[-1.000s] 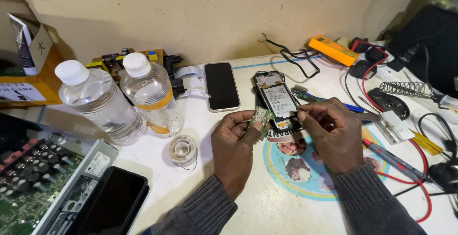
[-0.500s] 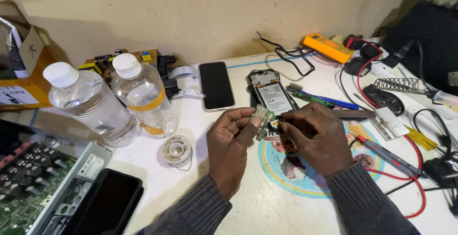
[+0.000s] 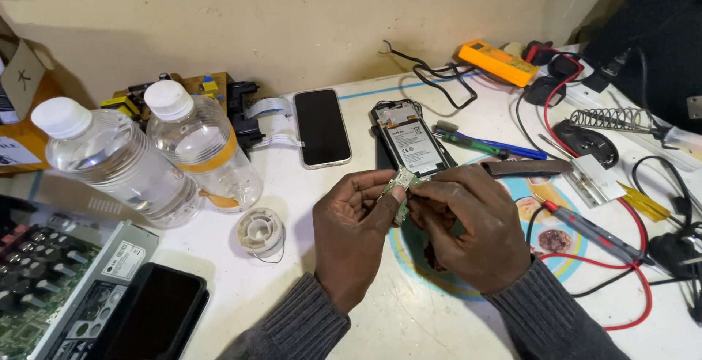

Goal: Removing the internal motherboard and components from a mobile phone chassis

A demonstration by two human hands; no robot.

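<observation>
My left hand [image 3: 353,232] and my right hand [image 3: 468,225] meet over the white table [image 3: 380,323], both pinching a small green circuit board [image 3: 402,182] between thumb and fingertips. Just beyond the fingers lies an opened phone [image 3: 406,141] with its back off and the battery showing. A round blue mat [image 3: 545,228] lies under my right hand, mostly hidden by it.
Two clear plastic bottles [image 3: 124,166] stand at the left, a solder spool [image 3: 260,231] in front of them. A black phone [image 3: 320,126] lies face up. A yellow multimeter [image 3: 499,62], red probe leads [image 3: 596,232], a soldering iron stand [image 3: 610,120] and tools crowd the right.
My hands have drawn slightly toward me and lifted the small board off the opened phone; the camera has shifted a little, moving the bottles left in view.
</observation>
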